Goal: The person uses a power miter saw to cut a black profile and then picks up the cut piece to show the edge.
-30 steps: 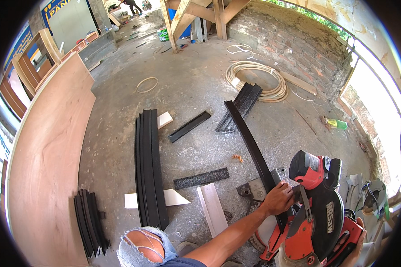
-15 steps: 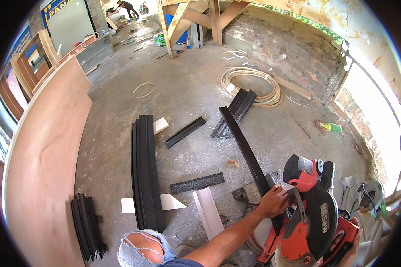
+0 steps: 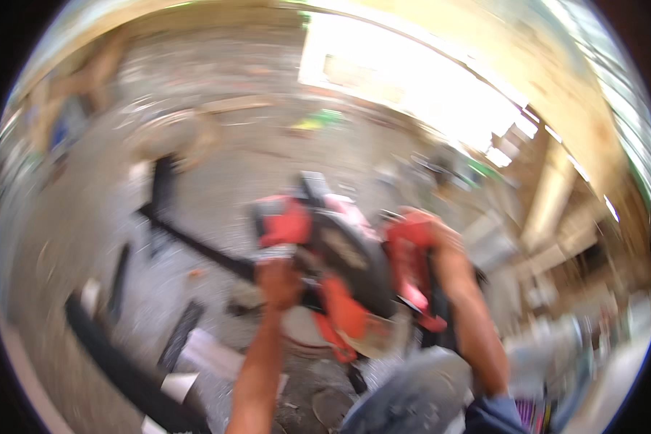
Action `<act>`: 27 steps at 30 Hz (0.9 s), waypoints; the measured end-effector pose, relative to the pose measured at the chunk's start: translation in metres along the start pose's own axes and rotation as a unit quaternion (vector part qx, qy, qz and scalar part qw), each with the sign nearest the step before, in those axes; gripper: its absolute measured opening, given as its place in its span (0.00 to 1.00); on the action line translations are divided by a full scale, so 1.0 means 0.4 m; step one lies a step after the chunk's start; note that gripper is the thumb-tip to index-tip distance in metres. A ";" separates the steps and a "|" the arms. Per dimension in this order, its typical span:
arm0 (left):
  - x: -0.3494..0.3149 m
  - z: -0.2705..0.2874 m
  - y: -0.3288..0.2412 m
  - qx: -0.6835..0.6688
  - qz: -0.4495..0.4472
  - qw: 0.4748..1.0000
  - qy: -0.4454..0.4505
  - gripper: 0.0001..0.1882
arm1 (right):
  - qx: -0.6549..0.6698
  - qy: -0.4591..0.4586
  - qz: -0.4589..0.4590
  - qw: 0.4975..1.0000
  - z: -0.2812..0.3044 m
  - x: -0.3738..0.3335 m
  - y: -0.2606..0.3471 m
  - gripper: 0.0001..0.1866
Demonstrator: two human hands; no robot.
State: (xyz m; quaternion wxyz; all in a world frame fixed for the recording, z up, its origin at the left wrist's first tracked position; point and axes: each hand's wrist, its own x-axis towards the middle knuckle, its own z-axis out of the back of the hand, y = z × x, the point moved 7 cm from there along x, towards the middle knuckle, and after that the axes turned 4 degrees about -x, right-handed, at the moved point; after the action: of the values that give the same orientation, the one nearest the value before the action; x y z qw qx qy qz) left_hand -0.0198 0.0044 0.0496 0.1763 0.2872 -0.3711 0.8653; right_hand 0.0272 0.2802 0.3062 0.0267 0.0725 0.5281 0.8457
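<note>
Everything is smeared by motion. A red and black miter saw stands in front of me. My right hand is wrapped round its red handle on the right side. My left hand is closed at the saw's left side, over the near end of a long black strip; the fingers are blurred. From there the strip runs away to the far left across the saw's base. My bent knee is close below the saw.
Black profile pieces and a pale offcut lie on the concrete floor to the left. Farther off are a coiled hose, a board and a green and yellow bottle. Scrap and timber crowd the right.
My view has swung to the right, so the saw now sits near the middle. My right hand and forearm have come into fuller view. The left hand stays at the strip beside the saw.
</note>
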 end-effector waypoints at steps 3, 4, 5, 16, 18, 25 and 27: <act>0.006 -0.003 -0.058 0.009 -0.051 0.997 -0.064 0.06 | -0.083 0.071 -0.035 0.993 -0.012 -0.005 0.064 0.17; 0.014 -0.016 -0.047 0.004 -0.048 0.998 -0.047 0.08 | -0.048 0.035 -0.009 0.998 0.000 0.003 0.055 0.12; 0.006 -0.036 -0.046 0.013 -0.037 0.999 -0.015 0.11 | -0.046 0.052 -0.035 0.997 0.023 -0.011 0.056 0.09; -0.001 -0.057 -0.045 0.107 -0.063 0.992 0.030 0.19 | 0.022 -0.024 -0.054 0.998 0.052 -0.083 0.081 0.24; 0.006 -0.052 -0.030 0.119 -0.063 0.991 0.023 0.19 | 0.035 -0.024 -0.050 0.998 0.052 -0.077 0.074 0.24; 0.020 -0.067 -0.055 0.104 -0.054 0.992 0.054 0.16 | 0.061 -0.024 -0.036 0.997 0.059 -0.063 0.055 0.24; 0.021 -0.061 -0.053 0.094 -0.055 0.993 0.047 0.17 | 0.055 -0.019 -0.034 0.998 0.054 -0.059 0.053 0.24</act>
State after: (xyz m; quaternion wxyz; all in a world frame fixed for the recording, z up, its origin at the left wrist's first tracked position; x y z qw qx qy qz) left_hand -0.0241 0.0374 0.0529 0.2137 0.2815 -0.2633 0.8977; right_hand 0.0546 0.2871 0.3321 0.0617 0.0723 0.5750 0.8126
